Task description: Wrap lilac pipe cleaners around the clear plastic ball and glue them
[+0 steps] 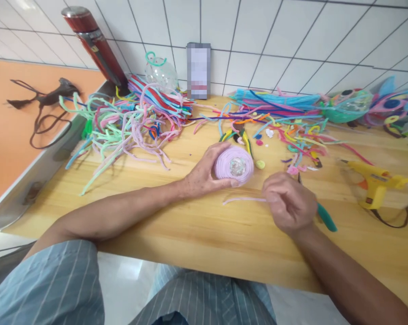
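My left hand is wrapped round a clear ball covered in coils of lilac pipe cleaner, with a bare see-through patch facing me. To its right, my right hand is closed on a loose lilac pipe cleaner, whose free end points left below the ball. Green-handled pliers lie on the table beside my right wrist, partly hidden by the hand. Behind the ball rests a yellow-and-black handled tool, partly covered.
A tangle of pipe cleaners spreads at the left, with more bundles along the wall. A yellow glue gun with its cord lies at the right. A phone and a red flask stand at the back.
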`<state>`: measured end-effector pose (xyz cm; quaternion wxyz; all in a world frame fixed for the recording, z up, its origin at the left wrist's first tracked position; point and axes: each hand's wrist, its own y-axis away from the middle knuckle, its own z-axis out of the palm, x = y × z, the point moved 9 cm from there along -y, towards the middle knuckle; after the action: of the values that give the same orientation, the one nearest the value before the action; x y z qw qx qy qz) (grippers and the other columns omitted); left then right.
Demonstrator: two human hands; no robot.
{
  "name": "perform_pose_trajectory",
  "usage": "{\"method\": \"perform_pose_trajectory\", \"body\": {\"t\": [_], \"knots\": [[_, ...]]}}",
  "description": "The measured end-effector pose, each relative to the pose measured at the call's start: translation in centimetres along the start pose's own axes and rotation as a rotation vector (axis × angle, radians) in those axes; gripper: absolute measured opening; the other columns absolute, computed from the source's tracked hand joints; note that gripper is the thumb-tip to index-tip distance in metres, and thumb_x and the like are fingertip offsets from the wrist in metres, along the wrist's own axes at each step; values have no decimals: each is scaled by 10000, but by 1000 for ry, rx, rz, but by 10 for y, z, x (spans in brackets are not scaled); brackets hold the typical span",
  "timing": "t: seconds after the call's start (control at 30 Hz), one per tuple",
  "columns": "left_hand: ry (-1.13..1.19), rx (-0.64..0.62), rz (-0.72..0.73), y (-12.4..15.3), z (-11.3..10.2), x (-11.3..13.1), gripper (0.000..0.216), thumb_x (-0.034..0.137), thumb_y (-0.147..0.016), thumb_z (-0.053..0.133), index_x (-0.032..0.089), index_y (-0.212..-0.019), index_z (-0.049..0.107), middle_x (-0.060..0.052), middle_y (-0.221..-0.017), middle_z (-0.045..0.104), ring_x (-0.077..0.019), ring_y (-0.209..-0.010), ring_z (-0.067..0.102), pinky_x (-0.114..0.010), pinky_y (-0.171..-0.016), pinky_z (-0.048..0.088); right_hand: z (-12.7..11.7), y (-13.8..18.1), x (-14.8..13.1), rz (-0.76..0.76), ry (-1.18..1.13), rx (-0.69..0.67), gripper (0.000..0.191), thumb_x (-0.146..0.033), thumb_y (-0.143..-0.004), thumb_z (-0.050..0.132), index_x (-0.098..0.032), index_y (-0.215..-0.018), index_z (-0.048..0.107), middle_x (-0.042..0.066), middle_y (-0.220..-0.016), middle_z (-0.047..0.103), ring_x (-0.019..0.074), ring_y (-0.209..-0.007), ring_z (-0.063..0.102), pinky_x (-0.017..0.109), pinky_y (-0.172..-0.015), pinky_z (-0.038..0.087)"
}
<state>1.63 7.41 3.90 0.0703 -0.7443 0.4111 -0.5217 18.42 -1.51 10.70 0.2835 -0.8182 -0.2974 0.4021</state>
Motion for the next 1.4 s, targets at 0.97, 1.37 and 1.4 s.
{"method": "perform_pose_trajectory", "body": {"t": [0.97, 1.37, 1.4], "knots": [[86, 37, 53, -7, 0, 8, 821, 586, -857, 816, 238, -1509, 459, -184, -1502, 583, -366, -1439, 555, -608, -1217, 463, 21, -8, -19, 247, -53, -689, 188, -294, -1049, 609, -278, -1042, 796, -18, -809, 793, 113, -670, 728, 218, -620, 543], [38, -2, -47, -3, -1, 5, 756, 495, -911, 778, 236, -1529, 428, -168, -1503, 555, -341, -1434, 555, -570, -1227, 472, -188, 109, 59, 586, 479, 532, 151, -338, -899, 777, -251, -793, 713, 2, -723, 695, 176, -677, 666, 281, -649, 543], [38, -5, -47, -3, -1, 5, 754, 492, -914, 776, 235, -1531, 426, -168, -1502, 555, -341, -1432, 556, -569, -1225, 474, -203, 121, 68, 595, 494, 580, 162, -332, -876, 792, -254, -790, 680, -10, -697, 671, 163, -625, 633, 272, -610, 525]]}}
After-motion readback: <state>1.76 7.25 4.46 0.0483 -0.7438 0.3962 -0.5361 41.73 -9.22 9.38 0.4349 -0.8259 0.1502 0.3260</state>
